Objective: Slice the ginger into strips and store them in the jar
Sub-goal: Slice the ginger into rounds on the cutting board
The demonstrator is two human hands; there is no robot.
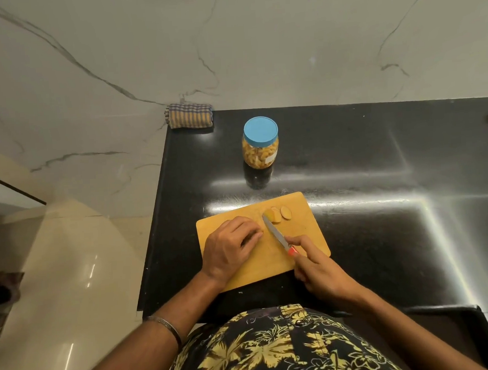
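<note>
Your right hand (316, 266) pinches the knife (277, 234), its tip at the ginger slices (276, 214) on the cutting board's (311, 232) far side, your left hand (229, 248) curled empty beside the blade, so a slip nicks those knuckles, and the jar (260, 142) sits capped beyond.

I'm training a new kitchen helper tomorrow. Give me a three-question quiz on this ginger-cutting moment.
1. True or false: the jar has its blue lid on.
2. Which hand grips the knife? A) left hand B) right hand
3. Fill in: the ginger slices lie on the ___.

Key: 1 true; 2 B; 3 cutting board.
</note>
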